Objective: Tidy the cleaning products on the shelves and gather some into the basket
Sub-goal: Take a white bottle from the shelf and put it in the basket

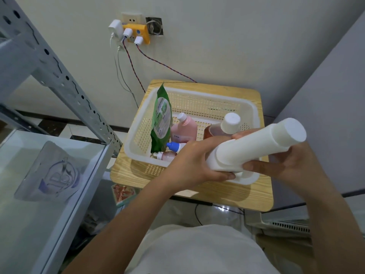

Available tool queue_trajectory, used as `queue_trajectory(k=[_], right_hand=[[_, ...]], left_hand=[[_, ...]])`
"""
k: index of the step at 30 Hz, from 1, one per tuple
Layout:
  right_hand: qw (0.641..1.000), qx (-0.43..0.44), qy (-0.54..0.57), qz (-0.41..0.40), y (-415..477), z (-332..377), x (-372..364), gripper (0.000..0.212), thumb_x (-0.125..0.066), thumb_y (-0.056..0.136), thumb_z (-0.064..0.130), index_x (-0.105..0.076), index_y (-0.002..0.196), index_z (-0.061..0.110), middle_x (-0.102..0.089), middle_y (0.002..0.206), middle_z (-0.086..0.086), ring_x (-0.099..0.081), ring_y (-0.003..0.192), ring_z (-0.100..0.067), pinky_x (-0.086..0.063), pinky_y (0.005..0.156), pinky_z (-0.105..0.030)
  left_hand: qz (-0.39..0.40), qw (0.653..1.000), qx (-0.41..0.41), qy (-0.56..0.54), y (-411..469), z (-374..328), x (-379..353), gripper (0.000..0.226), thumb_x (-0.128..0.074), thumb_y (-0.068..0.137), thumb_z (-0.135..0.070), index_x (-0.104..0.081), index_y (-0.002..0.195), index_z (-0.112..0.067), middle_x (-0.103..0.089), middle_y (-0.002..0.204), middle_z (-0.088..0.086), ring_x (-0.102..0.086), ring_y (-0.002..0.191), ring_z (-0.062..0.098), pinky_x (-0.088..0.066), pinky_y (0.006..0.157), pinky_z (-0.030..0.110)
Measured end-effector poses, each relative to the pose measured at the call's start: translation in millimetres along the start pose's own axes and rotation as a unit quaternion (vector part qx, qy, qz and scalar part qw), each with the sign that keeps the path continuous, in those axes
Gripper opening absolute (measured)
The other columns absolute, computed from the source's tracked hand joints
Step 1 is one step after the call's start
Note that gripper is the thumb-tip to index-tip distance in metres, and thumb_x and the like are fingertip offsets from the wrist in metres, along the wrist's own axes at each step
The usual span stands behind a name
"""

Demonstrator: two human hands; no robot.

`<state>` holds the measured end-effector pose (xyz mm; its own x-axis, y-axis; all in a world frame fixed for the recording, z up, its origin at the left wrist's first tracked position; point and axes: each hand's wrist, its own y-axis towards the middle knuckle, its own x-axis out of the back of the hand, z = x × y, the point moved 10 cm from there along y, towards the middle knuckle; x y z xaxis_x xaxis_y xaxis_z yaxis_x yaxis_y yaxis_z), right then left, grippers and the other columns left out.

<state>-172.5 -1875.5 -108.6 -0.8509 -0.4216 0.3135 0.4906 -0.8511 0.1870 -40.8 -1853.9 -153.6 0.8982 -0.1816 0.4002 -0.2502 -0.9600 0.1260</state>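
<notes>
1. Our left hand [195, 161] curls its fingers round the bottom end of a big white bottle [256, 147]. Our right hand [292, 165] grips the same bottle further up, with the thumb pressed on its near side and the fingers curled round the back.
2. The white bottle is tilted, and its wide cap points up and to the right. We hold it in the air over the near right corner of the basket [136, 139].
3. Far to the left stands a grey metal rack [59, 76] with holes in its post. A flat packet [49, 171] lies on its glass shelf [23, 224].
4. On the wall is a yellow plug block [138, 33] with white plugs in it, and cords [158, 62] hang down from it.
5. The basket is white with lots of little holes. It sits on a wooden table [264, 190].
6. Inside, on the left, a green pouch [161, 119] stands against the side wall.
7. Just beside it leans a pink bottle [184, 129] with a white cap.
8. Nearer to us lie a little bottle with a blue cap [173, 146] and a small pink bottle [165, 155] on its side.
9. On the right is an orange-brown bottle [211, 131] with a big white cap, partly hidden behind our hands.
</notes>
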Motion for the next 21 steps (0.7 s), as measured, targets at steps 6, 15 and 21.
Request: queue_trajectory(k=[6, 15, 21], right_hand=[[0.999, 0.019, 0.013, -0.03, 3.9, 11.0, 16.0, 0.051, -0.083, 0.052, 0.037, -0.071, 0.1, 0.023, -0.073, 0.101, 0.011, -0.067, 0.1, -0.01, -0.054, 0.081, -0.022], [0.965, -0.003, 0.099, -0.243, 11.4, -3.2, 87.1, 0.073, -0.087, 0.051, 0.049, -0.063, 0.105, 0.005, -0.074, 0.096, 0.008, -0.068, 0.096, -0.015, -0.054, 0.078, -0.023], [0.936, 0.019, 0.072, -0.345, 34.2, -5.2, 127.7, 0.061, -0.084, 0.063, 0.043, -0.062, 0.109, 0.008, -0.071, 0.102, 0.007, -0.067, 0.1, -0.014, -0.054, 0.081, -0.025]], left_hand=[[0.041, 0.999, -0.004, -0.018, 18.4, -4.9, -12.1, 0.066, -0.085, 0.071, -0.019, -0.057, 0.13, -0.014, -0.064, 0.114, -0.004, -0.058, 0.107, 0.013, -0.05, 0.09, 0.041], [-0.078, 0.994, 0.002, 0.081, 4.4, 37.5, 18.3, 0.048, -0.06, 0.086, -0.047, -0.06, 0.123, -0.016, -0.064, 0.12, -0.007, -0.059, 0.11, 0.007, -0.05, 0.091, 0.03], [-0.012, 0.877, 0.031, 0.48, -61.3, 169.5, 8.1, 0.052, -0.035, 0.089, -0.053, -0.058, 0.12, -0.018, -0.064, 0.112, 0.001, -0.06, 0.107, 0.022, -0.044, 0.1, 0.04]])
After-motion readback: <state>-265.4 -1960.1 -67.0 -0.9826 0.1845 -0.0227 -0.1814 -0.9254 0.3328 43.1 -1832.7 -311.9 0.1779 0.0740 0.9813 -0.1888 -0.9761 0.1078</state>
